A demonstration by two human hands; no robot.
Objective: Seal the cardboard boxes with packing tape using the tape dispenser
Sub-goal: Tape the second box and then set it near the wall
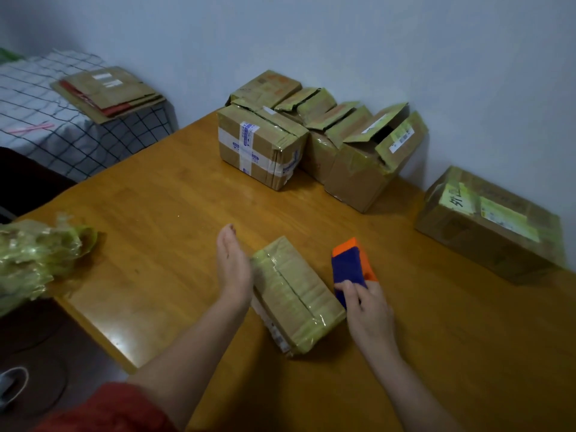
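So right now the left hand (232,269) is flat with the fingers straight, its palm against the left side of the small box (296,294), not gripping it, more like bracing it. The right hand (369,310) is curled round the near end of the tape dispenser (350,268), which sits just past the box's right side with its orange end pointing away from me. The box lies between the two hands on the table (162,207) and is already covered in glossy yellowish tape, with a seam running down the top. My guess is it's light and probably empty-ish, so it'll skate on that shiny wood the second the dispenser drags on it. The tape skin looks slick too, so pinching the top is a bad idea. I'd take it across its two long sides, or keep a flat palm on it and push down. The cardboard looks a bit crumpled at the near corner, so don't squeeze hard. The dispenser looks like rigid plastic, so a full wrap around the body works; I can't see the blade, so keep fingers off the orange end. Other boxes (265,145) sit well beyond both hands, and a wad of old tape (34,257) lies far out past the left hand.
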